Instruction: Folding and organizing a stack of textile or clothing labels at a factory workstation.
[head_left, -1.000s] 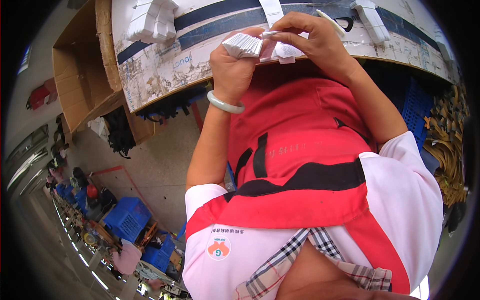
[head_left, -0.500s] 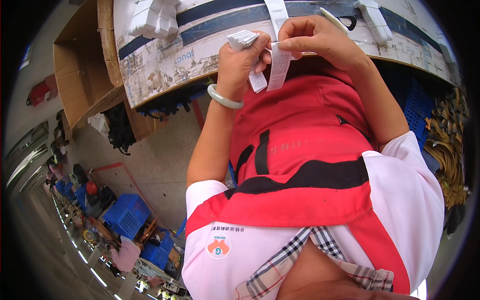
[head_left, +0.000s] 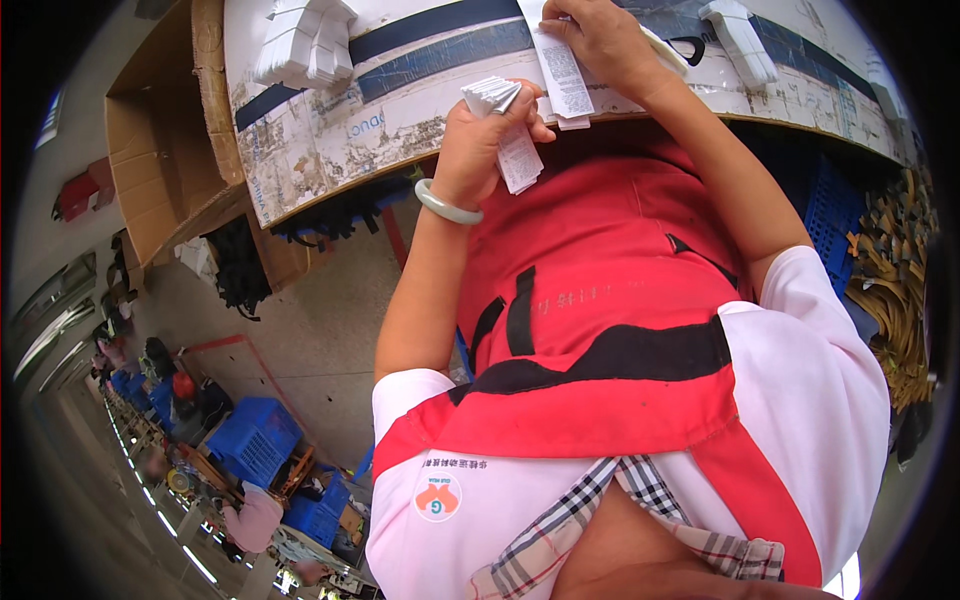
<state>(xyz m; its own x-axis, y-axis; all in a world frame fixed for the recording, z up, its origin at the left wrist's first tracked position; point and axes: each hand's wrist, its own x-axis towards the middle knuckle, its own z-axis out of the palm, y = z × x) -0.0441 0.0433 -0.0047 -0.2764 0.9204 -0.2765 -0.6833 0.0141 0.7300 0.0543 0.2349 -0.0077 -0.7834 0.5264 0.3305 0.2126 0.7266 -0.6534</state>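
My left hand is closed around a folded bundle of white printed labels. The bundle's fanned ends stick up above the thumb, and its lower ends hang below the fingers. At the table's front edge lies a pile of long white label strips, printed with small text. Over its upper part is my right hand, with thumb and fingertips pinched at the top strip's side. A pale, pointed tool with a black loop handle lies just right of that hand, partly hidden by it.
Stacked white labels stand on the worn table at the left, another bundle at the right. An open cardboard box adjoins the table's left end. Blue crates and a person in pink are farther off, lower left.
My right hand has moved up and away from my left hand, onto the strips on the table. The single label held between both hands now appears to be with my left hand's bundle.
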